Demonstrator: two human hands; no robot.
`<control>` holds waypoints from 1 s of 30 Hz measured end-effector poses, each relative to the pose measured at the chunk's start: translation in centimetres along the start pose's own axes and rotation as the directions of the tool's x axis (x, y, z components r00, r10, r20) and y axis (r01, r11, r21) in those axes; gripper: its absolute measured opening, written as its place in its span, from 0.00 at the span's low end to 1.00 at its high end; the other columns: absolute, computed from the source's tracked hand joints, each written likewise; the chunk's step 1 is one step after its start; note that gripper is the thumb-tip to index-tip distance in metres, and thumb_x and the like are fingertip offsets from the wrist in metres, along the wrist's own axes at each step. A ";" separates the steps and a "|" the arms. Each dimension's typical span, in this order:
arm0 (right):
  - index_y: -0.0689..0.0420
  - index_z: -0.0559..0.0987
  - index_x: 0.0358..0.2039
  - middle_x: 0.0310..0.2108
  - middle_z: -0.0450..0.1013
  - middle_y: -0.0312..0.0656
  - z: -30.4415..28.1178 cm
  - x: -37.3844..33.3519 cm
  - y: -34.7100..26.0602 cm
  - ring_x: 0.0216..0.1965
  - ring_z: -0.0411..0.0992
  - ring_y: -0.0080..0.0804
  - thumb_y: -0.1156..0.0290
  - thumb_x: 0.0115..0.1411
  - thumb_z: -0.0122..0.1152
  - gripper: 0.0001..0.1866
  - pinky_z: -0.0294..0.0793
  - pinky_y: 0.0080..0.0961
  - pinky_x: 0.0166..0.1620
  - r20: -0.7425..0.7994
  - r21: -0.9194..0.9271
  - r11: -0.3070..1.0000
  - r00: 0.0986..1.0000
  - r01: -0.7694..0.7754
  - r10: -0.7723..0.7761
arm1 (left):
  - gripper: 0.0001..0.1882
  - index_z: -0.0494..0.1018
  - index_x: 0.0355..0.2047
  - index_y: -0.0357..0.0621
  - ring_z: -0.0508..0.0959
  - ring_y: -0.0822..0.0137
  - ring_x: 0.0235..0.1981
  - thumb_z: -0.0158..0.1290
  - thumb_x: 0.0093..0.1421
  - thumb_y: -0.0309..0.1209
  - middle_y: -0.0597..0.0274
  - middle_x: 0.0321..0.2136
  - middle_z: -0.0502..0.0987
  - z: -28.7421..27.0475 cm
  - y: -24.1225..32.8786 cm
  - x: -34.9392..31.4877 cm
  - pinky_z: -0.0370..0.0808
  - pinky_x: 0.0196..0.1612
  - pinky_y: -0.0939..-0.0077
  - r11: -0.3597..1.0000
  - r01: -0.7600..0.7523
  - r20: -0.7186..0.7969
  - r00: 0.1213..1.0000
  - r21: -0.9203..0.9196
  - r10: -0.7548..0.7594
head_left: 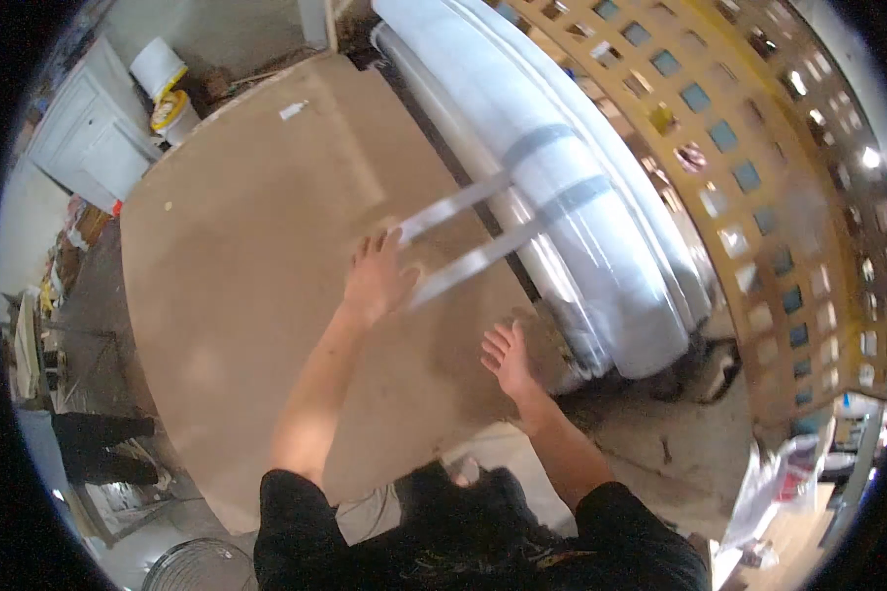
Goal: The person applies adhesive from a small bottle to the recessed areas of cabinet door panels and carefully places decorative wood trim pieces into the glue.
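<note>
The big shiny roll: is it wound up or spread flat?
Wound up: the big roll shows a long, rounded form beside the brown tabletop.

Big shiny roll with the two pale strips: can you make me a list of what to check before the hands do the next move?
1. Right hand free: ok, open with nothing seen in it.
2. Left hand by the near ends of the pale strips: ok.
3. Left hand's grip firm: cannot tell, too blurred.
4. Strips reaching the shiny roll: ok, both do.
5. Brown board bare: not ok, a white scrap lies toward its far edge.
</note>
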State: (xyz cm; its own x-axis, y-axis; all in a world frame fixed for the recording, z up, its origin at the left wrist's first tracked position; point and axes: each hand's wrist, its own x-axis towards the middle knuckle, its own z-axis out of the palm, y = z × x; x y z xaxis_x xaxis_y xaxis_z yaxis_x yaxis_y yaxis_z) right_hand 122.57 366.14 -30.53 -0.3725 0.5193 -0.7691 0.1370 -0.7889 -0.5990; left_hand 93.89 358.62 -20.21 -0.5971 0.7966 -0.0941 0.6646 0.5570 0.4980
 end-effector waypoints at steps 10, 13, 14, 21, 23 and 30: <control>0.45 0.65 0.72 0.73 0.60 0.37 10.9 14.2 -3.3 0.76 0.51 0.44 0.29 0.70 0.31 0.42 0.41 0.64 0.74 0.146 0.824 0.563 0.985 -0.071 -0.089 | 0.34 0.65 0.66 0.47 0.73 0.45 0.64 0.61 0.60 0.38 0.45 0.62 0.73 10.2 -10.2 11.4 0.71 0.65 0.45 0.982 0.138 0.319 0.932 0.131 -0.173; 0.44 0.66 0.69 0.69 0.63 0.36 13.9 13.7 -0.8 0.71 0.55 0.43 0.33 0.71 0.33 0.37 0.48 0.61 0.72 0.224 0.807 0.577 0.969 -0.123 -0.107 | 0.26 0.68 0.62 0.47 0.79 0.44 0.56 0.56 0.63 0.32 0.46 0.56 0.78 9.3 -16.3 9.3 0.77 0.58 0.47 0.992 0.078 0.258 0.961 0.100 -0.101; 0.44 0.66 0.68 0.67 0.64 0.36 14.8 13.4 0.0 0.70 0.57 0.42 0.35 0.72 0.34 0.35 0.50 0.60 0.71 0.245 0.790 0.599 0.963 -0.131 -0.113 | 0.24 0.69 0.61 0.47 0.79 0.43 0.56 0.53 0.64 0.30 0.45 0.55 0.78 8.5 -17.4 8.6 0.78 0.56 0.48 0.988 0.069 0.258 0.961 0.138 -0.103; 0.44 0.68 0.59 0.54 0.68 0.35 17.7 9.8 5.7 0.55 0.65 0.40 0.38 0.73 0.37 0.28 0.65 0.51 0.59 0.199 0.654 0.749 0.979 -0.102 -0.041 | 0.18 0.74 0.55 0.46 0.81 0.43 0.52 0.53 0.65 0.28 0.45 0.53 0.79 6.3 -22.4 2.4 0.80 0.50 0.49 0.974 0.134 0.077 0.986 0.184 -0.150; 0.43 0.69 0.59 0.53 0.67 0.35 15.9 8.8 8.9 0.54 0.65 0.41 0.34 0.72 0.38 0.30 0.67 0.49 0.57 0.169 0.602 0.790 0.985 -0.115 0.014 | 0.18 0.75 0.54 0.48 0.83 0.45 0.49 0.57 0.63 0.31 0.46 0.49 0.82 6.3 -24.6 -1.8 0.80 0.49 0.50 0.951 0.204 0.024 0.976 0.233 -0.216; 0.44 0.69 0.61 0.44 0.70 0.42 4.0 0.4 17.4 0.40 0.70 0.40 0.19 0.62 0.36 0.45 0.73 0.48 0.42 0.139 0.331 0.942 0.990 -0.053 0.007 | 0.23 0.76 0.53 0.50 0.83 0.43 0.46 0.62 0.60 0.43 0.46 0.43 0.83 13.0 -15.6 -31.7 0.80 0.47 0.49 0.730 0.657 0.090 0.752 -0.188 -0.654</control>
State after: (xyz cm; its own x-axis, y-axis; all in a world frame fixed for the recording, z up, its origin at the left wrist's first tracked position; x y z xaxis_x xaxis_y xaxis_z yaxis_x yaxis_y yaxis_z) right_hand 121.12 351.24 -40.35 -0.4960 0.4630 -0.7346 -0.1546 -0.8796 -0.4500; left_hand 108.31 327.69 -36.21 -0.8428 0.2557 -0.4736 0.0083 0.8860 0.4635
